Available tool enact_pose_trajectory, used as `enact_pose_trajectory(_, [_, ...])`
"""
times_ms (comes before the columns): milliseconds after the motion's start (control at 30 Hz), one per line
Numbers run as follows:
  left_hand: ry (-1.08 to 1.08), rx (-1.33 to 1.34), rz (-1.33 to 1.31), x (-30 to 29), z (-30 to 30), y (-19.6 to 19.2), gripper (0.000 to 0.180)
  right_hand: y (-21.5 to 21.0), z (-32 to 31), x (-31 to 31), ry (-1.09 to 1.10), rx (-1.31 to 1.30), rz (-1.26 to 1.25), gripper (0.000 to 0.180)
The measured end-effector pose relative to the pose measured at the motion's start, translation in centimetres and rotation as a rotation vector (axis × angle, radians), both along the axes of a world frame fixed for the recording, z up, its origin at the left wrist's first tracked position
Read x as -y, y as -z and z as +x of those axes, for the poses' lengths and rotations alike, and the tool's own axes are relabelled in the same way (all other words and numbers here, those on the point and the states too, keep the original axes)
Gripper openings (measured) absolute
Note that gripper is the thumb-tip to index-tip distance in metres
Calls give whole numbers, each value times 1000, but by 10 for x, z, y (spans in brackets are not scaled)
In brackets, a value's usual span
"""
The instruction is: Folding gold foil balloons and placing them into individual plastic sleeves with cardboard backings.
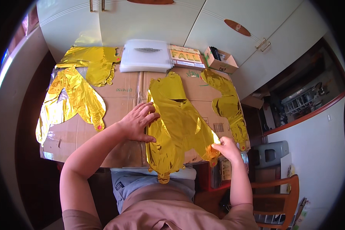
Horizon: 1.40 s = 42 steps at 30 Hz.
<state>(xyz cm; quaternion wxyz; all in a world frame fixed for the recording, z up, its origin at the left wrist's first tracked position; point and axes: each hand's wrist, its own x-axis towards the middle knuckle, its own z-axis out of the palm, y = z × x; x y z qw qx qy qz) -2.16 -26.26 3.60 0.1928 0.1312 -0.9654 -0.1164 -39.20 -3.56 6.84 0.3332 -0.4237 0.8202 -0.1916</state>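
While the left hand (137, 122) lies flat with its fingers spread on the left edge of a flat, uninflated gold foil balloon (176, 122), the right hand (226, 147) pinches that balloon's lower right tip – an orange-tinted tail – between thumb and fingertips. This gold foil balloon rests in the middle of a brown flattened cardboard sheet (122, 96) that covers the work surface, with its lower end hanging over the near edge just above the person's lap. 2 more crumpled gold foil balloons (76, 96) lie on the cardboard's left side, well apart from the hands, and another gold foil piece (228, 103) stretches along the right edge, near the right hand but not touching it. At the far side sit a stack of clear plastic sleeves (145, 55), a flat printed packet with gold letters (186, 56) just beside it, and a small open cardboard box (220, 59) – all against white cupboard doors (149, 23). A wooden chair (280, 191) stands to the lower right
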Motion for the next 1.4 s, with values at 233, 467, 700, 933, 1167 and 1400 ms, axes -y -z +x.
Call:
enact_pose_trajectory(233, [-13, 21, -5, -1, 4, 2, 92, -20, 103, 18, -205, 20, -604, 13])
enact_pose_trajectory(467, [9, 3, -12, 1, 0, 1, 91, -2, 180, 67, -711, -166, -594, 24])
enact_pose_trajectory(700, [-4, -19, -11, -2, 5, 4, 91, -6, 102, 77, -517, -44, -764, 20])
enact_pose_trajectory(933, [0, -21, -20, -1, 1, 2, 89, 39, 73, 119, -567, -425, -511, 70])
enact_pose_trajectory(1167, [0, -17, 0, -2, 3, 1, 88, 47, 85, 123, -690, -562, -437, 73])
enact_pose_trajectory(1400, [-7, -9, -28, -2, 4, 1, 89, 36, 84, 124, -758, -540, -442, 72])
